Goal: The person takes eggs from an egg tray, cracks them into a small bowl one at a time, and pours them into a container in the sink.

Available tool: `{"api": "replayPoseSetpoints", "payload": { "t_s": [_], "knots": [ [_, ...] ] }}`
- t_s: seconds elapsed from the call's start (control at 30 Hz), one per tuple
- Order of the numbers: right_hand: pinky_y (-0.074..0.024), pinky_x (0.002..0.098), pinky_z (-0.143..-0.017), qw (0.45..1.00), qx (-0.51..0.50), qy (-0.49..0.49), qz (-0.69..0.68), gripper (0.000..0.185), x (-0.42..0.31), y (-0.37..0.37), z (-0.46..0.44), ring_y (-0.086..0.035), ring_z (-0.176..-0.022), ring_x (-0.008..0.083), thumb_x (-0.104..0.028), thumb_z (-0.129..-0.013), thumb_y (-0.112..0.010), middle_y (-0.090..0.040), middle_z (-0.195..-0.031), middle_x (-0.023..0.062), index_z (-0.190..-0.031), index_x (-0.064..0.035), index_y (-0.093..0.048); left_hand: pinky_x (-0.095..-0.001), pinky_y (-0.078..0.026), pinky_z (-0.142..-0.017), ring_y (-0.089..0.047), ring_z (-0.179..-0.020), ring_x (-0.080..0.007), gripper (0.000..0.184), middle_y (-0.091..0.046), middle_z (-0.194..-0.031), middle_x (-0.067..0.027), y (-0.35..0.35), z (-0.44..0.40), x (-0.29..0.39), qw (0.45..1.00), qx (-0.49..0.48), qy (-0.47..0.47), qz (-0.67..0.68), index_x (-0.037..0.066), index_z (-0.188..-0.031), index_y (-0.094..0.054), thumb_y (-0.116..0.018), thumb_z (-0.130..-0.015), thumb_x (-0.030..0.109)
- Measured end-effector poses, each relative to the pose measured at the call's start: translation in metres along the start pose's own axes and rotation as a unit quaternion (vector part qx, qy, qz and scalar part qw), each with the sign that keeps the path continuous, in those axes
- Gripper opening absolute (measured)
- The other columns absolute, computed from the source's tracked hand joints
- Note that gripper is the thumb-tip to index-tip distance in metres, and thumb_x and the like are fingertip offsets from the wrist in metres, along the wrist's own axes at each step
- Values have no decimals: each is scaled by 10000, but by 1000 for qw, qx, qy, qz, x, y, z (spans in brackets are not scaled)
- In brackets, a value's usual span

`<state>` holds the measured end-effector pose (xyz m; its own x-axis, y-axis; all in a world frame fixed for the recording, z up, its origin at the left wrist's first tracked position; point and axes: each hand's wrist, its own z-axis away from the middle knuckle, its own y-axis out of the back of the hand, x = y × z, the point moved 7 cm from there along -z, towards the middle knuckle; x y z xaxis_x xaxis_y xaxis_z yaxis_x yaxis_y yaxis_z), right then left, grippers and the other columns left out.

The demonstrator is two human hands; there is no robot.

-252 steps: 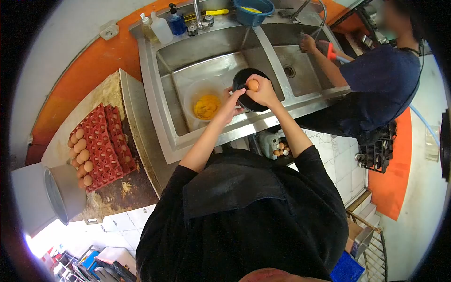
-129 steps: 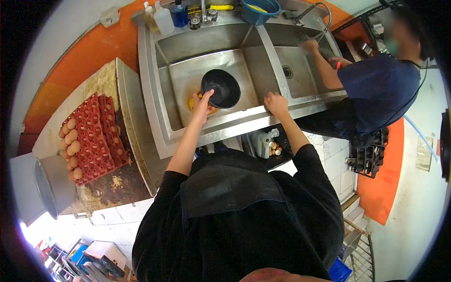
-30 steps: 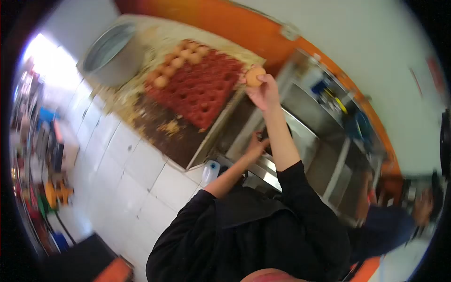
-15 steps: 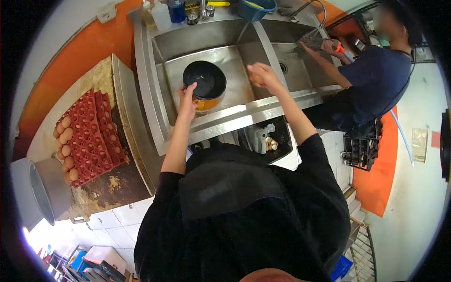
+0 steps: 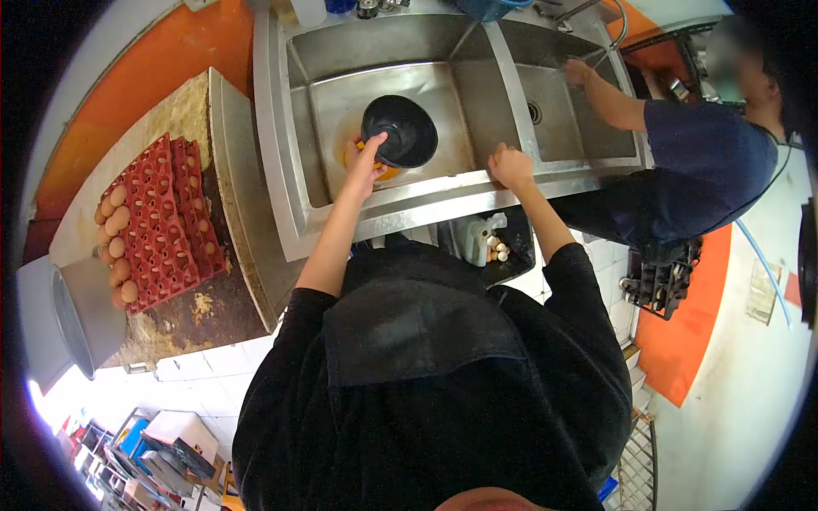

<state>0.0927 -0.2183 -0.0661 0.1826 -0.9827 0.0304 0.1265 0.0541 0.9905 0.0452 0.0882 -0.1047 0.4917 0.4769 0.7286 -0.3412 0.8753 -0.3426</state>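
Note:
My left hand (image 5: 365, 170) grips a black bowl (image 5: 407, 134), thumb over its near rim, above the large sink basin (image 5: 460, 102). Yellow-orange contents (image 5: 388, 173), like egg yolk, show below the bowl; their container is mostly covered. At the basin's front rim (image 5: 443, 189), my right hand (image 5: 511, 166) is closed and lowered against or just above the metal. The brown egg seen in it a moment earlier is now hidden by the fingers. To the left, brown eggs (image 5: 118, 221) rest beside and on red egg trays (image 5: 158, 226).
A worn side table (image 5: 243, 247) carries the trays and a large metal pot (image 5: 89, 315). Below the sink, a black bin (image 5: 515, 264) holds eggshells and a plastic jug (image 5: 471, 238). A co-worker (image 5: 707, 162) reaches into the right basin (image 5: 554, 111).
My right hand has come down from above the divider to the front rim. The view has shifted, and the bowl stays in my left hand. The co-worker's grater-like tool is no longer visible.

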Motion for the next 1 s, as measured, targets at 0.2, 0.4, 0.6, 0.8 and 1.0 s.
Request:
{"api": "replayPoseSetpoints", "payload": {
  "t_s": [0.2,0.4,0.6,0.8,1.0],
  "knots": [
    [-487,332,-554,854,-34,-33,-518,163,6,16,-9,-598,-636,255,-175,-757,-594,-599,-729,112,-883,-79,-553,-280,-399,-584,-494,-813,-137,665,-492,-991,-61,-28,9,-5,999,-32,17,-17,125,-1149,-308,-697,-687,403],
    [-391,225,-514,500,-156,57,-850,259,-58,89,-2,-507,-623,125,49,-662,-519,-525,-740,70,-896,-60,-506,-302,-395,-617,-497,-812,-144,664,-503,-961,-33,-92,21,-12,989,-136,40,-30,134,-1195,-306,-676,-712,400],
    [-413,250,-540,778,-38,73,-623,186,-63,110,-15,-521,-619,108,-56,-658,-603,-548,-686,32,-830,-38,-535,-315,-393,-652,-494,-805,-135,680,-500,-946,-44,-125,50,10,984,-169,33,-45,110,-1202,-292,-665,-721,413],
    [-461,302,-640,870,66,125,-472,227,-69,136,-13,-582,-679,203,-128,-689,-624,-582,-737,85,-885,-51,-540,-296,-393,-603,-485,-724,-133,755,-481,-932,-59,-128,51,19,982,-185,16,-39,108,-1212,-245,-676,-690,443],
    [-477,382,-631,912,110,138,-369,270,-83,175,0,-606,-712,348,-213,-727,-629,-607,-746,156,-936,-84,-518,-305,-385,-632,-478,-759,-140,749,-471,-948,-65,-126,49,20,981,-189,17,-26,120,-1216,-246,-671,-691,442]
  ]
}}
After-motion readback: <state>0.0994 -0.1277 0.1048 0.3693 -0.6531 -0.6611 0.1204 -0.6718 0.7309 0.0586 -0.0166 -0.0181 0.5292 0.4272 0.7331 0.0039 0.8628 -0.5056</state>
